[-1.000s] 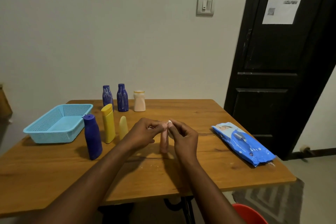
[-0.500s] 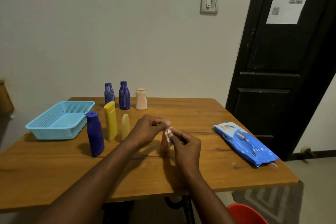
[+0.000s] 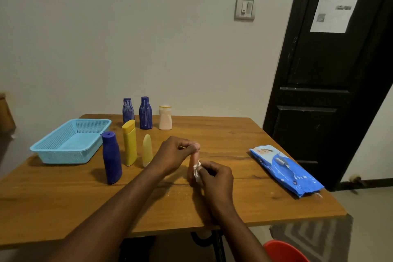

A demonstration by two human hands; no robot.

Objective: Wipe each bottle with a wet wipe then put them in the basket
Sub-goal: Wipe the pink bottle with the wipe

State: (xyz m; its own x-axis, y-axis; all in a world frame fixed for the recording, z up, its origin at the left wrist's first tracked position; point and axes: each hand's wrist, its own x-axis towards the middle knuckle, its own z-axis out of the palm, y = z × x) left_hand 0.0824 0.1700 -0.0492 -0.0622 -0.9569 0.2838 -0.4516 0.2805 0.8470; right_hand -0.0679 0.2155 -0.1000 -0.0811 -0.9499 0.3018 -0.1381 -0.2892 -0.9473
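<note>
Right hand [image 3: 214, 176], wipe [image 3: 196, 169] against bottle [image 3: 192, 162]

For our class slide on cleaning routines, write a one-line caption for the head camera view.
Left hand steadies a pink bottle while right hand rubs it with a wet wipe; blue basket waits empty.

Seven bottles [image 3: 111, 157], one basket [image 3: 70, 141], one wipe pack [image 3: 286, 173]
</note>
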